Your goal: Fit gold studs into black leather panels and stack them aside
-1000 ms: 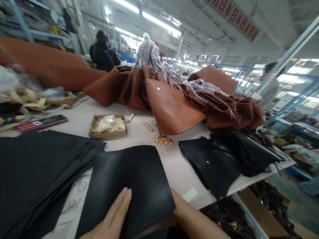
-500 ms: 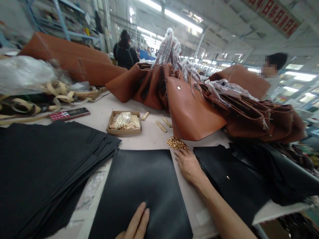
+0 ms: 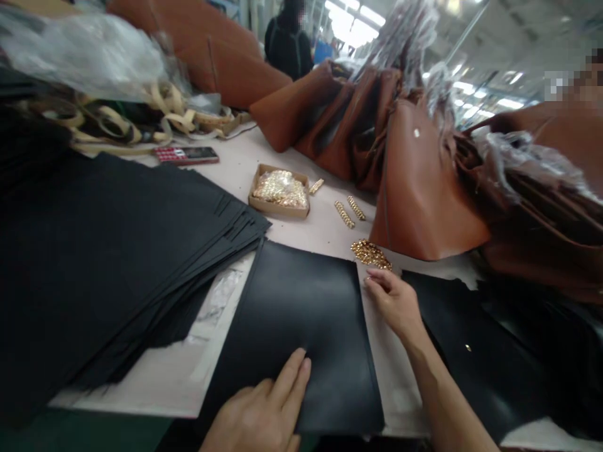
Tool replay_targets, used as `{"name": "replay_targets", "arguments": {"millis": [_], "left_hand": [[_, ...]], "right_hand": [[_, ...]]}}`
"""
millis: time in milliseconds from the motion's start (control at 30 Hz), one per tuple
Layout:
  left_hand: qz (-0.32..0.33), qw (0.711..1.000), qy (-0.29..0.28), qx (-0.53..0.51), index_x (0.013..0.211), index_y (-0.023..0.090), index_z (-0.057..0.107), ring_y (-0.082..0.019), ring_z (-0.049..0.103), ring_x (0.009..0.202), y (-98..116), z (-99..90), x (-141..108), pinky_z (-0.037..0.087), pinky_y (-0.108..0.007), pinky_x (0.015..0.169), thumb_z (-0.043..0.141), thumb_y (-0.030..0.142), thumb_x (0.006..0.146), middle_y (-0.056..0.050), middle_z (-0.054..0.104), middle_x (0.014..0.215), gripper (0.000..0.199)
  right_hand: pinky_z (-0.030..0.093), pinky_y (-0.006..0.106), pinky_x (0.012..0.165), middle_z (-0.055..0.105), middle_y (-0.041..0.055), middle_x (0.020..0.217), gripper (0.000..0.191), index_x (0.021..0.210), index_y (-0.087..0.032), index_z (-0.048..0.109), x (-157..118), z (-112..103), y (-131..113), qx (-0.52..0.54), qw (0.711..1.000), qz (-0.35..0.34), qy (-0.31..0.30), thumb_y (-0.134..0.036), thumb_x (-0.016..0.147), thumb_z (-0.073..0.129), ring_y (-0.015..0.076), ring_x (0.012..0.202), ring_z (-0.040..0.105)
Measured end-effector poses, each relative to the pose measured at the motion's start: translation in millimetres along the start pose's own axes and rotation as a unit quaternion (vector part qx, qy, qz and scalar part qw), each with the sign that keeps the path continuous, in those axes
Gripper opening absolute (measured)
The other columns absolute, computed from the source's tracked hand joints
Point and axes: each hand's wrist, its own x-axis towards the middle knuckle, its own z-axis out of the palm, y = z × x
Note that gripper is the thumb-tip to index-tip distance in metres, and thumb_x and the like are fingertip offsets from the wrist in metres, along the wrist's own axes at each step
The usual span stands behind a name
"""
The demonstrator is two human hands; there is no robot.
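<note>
Both hands are bare and hold nothing in a grip. The left hand [image 3: 254, 408] lies low in the view with its fingers [image 3: 292, 376] spread slightly and resting on the lower part of a black leather panel [image 3: 292, 333]. The right hand [image 3: 393, 304] is loosely curled just beside the panel's upper right corner, close to a heap of gold chain [image 3: 370, 254]. The panel lies flat on a pale work table [image 3: 164, 376], between a tall stack of black leather panels [image 3: 117, 263] on the left and loose black leather pieces [image 3: 485, 358] on the right, one with a small gold stud. Beyond it are two short gold chain lengths [image 3: 345, 215] and a cardboard tray of gold chain [image 3: 279, 193]. Tan leather tote bags [image 3: 424, 188] are piled further along, with plastic wrap [image 3: 405, 37] bunched above them. Cream straps [image 3: 113, 125] and a red-keyed handheld device [image 3: 186, 155] sit at the far left. A person wearing dark clothes [image 3: 288, 37] stands in the distance.
</note>
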Motion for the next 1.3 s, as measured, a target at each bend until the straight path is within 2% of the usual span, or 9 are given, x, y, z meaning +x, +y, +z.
{"name": "replay_targets", "arguments": {"millis": [33,100,167,233,333,500,733,1067,1300], "left_hand": [[-0.002,1.000,-0.006,-0.016,0.143,0.013,0.046,-0.023,0.070,0.083,1,-4.7,0,0.062,-0.035,0.071,0.060,0.015,0.071,-0.013,0.037,0.152,0.074],[0.003,0.999,-0.016,-0.036,0.144,0.010,0.044,-0.024,0.070,0.084,2,-12.0,1,0.062,-0.037,0.069,0.059,0.020,0.076,-0.016,0.037,0.153,0.070],[0.017,0.999,-0.021,-0.045,0.143,0.007,0.043,-0.025,0.069,0.084,2,-15.2,1,0.062,-0.038,0.066,0.058,0.023,0.081,-0.019,0.040,0.151,0.066],[0.024,0.999,-0.016,-0.044,0.143,0.005,0.043,-0.026,0.069,0.084,2,-14.7,0,0.061,-0.038,0.063,0.054,0.023,0.085,-0.019,0.045,0.148,0.062],[0.027,0.999,0.012,-0.035,0.142,0.004,0.043,-0.026,0.069,0.083,3,-11.6,-3,0.059,-0.037,0.060,0.048,0.021,0.089,-0.019,0.049,0.146,0.057],[0.035,0.998,0.050,-0.034,0.139,0.004,0.046,-0.023,0.067,0.078,2,-10.6,-4,0.056,-0.035,0.058,0.043,0.021,0.091,-0.016,0.055,0.141,0.050],[0.026,0.994,0.093,-0.051,0.136,0.005,0.048,-0.021,0.064,0.075,3,-2.4,-5,0.052,-0.035,0.054,0.041,0.019,0.092,-0.014,0.059,0.136,0.047],[0.026,0.989,0.129,-0.064,0.133,0.006,0.052,-0.019,0.063,0.071,3,-0.1,-7,0.050,-0.033,0.051,0.043,0.018,0.091,-0.013,0.062,0.131,0.044],[0.030,0.984,0.161,-0.068,0.130,0.005,0.055,-0.018,0.062,0.067,2,1.7,-7,0.048,-0.033,0.049,0.046,0.019,0.091,-0.012,0.065,0.128,0.042]], "right_hand": [[0.056,0.034,0.078,0.074,0.0089,0.095,0.031,0.112,-0.016,0.068,-9,0,-9,0.071,0.997,0.031,-0.023,-0.037,0.090,0.061,0.0214,0.084,0.069],[0.056,0.031,0.070,0.074,0.0067,0.086,0.034,0.103,-0.016,0.071,-27,2,-30,0.204,0.969,0.107,-0.085,-0.042,0.081,0.072,0.0192,0.074,0.068],[0.054,0.029,0.065,0.073,0.0049,0.078,0.028,0.089,-0.017,0.074,-45,5,-50,0.257,0.941,0.155,-0.154,-0.040,0.076,0.076,0.0171,0.067,0.065],[0.052,0.027,0.063,0.071,0.0028,0.075,0.020,0.085,-0.018,0.075,-60,11,-64,0.247,0.934,0.156,-0.206,-0.036,0.076,0.075,0.0155,0.065,0.063],[0.050,0.026,0.066,0.070,0.0004,0.078,0.014,0.088,-0.022,0.075,-74,18,-75,0.180,0.947,0.107,-0.243,-0.032,0.082,0.069,0.0148,0.069,0.062],[0.048,0.026,0.067,0.069,-0.0016,0.075,0.014,0.088,-0.025,0.074,-77,21,-90,0.100,0.949,0.054,-0.293,-0.029,0.088,0.061,0.0141,0.068,0.061],[0.045,0.024,0.062,0.070,-0.0017,0.074,0.015,0.082,-0.024,0.073,-68,20,-106,0.039,0.943,0.045,-0.328,-0.024,0.087,0.059,0.0146,0.067,0.062],[0.047,0.023,0.061,0.069,-0.0016,0.071,0.013,0.083,-0.023,0.073,-64,27,-99,0.064,0.930,0.103,-0.346,-0.026,0.086,0.061,0.0135,0.065,0.063],[0.045,0.024,0.060,0.069,-0.0015,0.071,0.013,0.079,-0.022,0.072,-57,25,-102,0.041,0.921,0.105,-0.374,-0.028,0.086,0.062,0.0132,0.065,0.060]]}}
